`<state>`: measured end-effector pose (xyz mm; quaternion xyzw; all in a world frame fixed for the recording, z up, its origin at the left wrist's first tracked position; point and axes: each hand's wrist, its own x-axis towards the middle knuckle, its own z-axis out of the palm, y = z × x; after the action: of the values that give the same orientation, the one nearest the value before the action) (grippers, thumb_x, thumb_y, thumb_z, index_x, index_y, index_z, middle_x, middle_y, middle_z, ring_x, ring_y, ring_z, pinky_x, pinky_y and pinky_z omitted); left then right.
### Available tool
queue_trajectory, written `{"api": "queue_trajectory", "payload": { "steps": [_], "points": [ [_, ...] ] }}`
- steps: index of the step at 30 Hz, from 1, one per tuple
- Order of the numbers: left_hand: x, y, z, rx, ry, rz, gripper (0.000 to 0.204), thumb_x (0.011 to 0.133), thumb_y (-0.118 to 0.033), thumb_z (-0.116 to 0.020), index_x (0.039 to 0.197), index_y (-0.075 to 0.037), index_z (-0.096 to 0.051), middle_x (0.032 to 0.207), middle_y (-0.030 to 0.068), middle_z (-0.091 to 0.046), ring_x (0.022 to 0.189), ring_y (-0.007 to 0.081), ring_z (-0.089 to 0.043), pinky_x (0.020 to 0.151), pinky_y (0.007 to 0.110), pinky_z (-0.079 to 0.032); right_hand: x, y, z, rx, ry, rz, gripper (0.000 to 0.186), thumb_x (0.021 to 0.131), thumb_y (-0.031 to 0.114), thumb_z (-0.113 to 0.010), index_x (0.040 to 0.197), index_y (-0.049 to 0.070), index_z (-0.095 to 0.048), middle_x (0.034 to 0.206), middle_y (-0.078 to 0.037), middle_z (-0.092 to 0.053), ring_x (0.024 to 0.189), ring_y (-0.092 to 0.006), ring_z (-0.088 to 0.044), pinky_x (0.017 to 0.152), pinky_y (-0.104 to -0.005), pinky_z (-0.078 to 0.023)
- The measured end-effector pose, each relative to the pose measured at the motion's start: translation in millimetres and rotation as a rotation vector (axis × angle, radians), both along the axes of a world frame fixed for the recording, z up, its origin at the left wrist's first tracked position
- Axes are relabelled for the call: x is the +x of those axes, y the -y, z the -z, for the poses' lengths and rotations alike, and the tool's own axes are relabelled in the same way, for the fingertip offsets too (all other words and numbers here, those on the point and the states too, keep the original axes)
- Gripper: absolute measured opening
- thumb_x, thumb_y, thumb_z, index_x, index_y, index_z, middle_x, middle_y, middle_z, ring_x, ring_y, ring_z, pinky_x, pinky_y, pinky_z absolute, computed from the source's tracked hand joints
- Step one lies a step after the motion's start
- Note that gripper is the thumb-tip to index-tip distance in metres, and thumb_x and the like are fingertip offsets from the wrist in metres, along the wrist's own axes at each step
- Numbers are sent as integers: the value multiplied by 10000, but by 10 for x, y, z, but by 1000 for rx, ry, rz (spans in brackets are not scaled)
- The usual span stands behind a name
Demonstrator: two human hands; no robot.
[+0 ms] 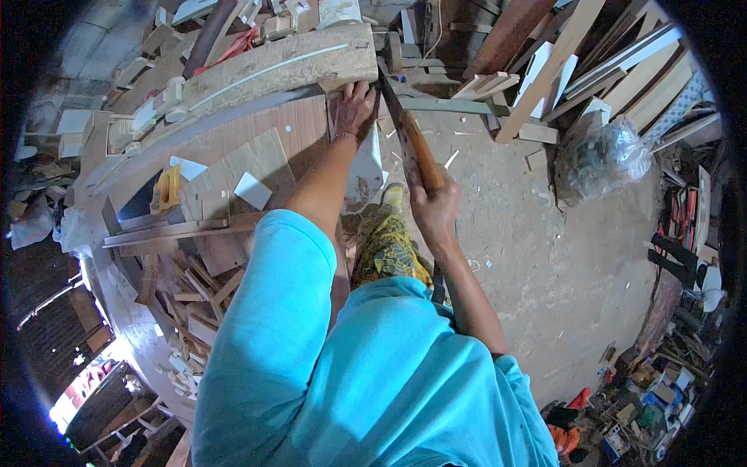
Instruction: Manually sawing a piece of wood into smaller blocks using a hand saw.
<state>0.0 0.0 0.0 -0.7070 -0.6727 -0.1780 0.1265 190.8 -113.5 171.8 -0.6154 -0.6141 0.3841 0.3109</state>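
My right hand (432, 202) is closed on the wooden handle of a long dark-bladed saw (420, 152), whose blade points away from me, up to the end of a thick pale plank (288, 58). My left hand (354, 113) has its curled fingers on the near edge of that plank, just left of the blade. The plank lies across the back of a wooden workbench (303, 132). Below my left hand, beside the bench, is a pale grey piece (363, 179) that I cannot make out clearly.
Boards, offcuts and a yellow-handled tool (165, 187) lie on the bench at left. Leaning timber (548, 70) and a clear plastic bag (603, 163) stand at upper right. My foot (393, 194) is on the grey floor (560, 272). Piles of tools and scrap (654, 397) line the right edge.
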Motion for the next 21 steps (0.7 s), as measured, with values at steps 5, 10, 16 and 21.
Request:
{"api": "queue_trajectory", "payload": {
  "steps": [5,10,16,21],
  "points": [
    [107,-177,-31,138,75,35,119,717,-149,-510,777,-86,-592,954,62,-491,946,254,-441,739,429,-404,-39,-249,117,142,3,-11,143,694,99,-601,757,-26,-570,627,-228,-545,614,-348,-582,547,-375,-440],
    [132,48,-310,55,53,-3,136,711,-153,-513,794,-90,-600,950,47,-492,930,249,-439,731,401,-403,-77,-239,195,147,49,-48,153,678,76,-590,787,-29,-566,604,-244,-533,604,-365,-572,535,-376,-441],
    [72,88,-251,34,28,-1,186,711,-156,-493,852,-98,-599,989,50,-481,942,260,-432,785,408,-391,-96,-65,62,89,-36,-4,165,681,87,-590,792,-31,-562,598,-246,-535,557,-365,-569,508,-381,-438],
    [214,151,-509,-88,242,-14,186,743,-168,-469,867,-85,-579,1020,70,-472,982,290,-424,826,412,-377,-141,-245,117,100,17,-33,148,707,101,-591,780,-26,-572,597,-229,-537,540,-339,-575,499,-382,-430]
  ]
}}
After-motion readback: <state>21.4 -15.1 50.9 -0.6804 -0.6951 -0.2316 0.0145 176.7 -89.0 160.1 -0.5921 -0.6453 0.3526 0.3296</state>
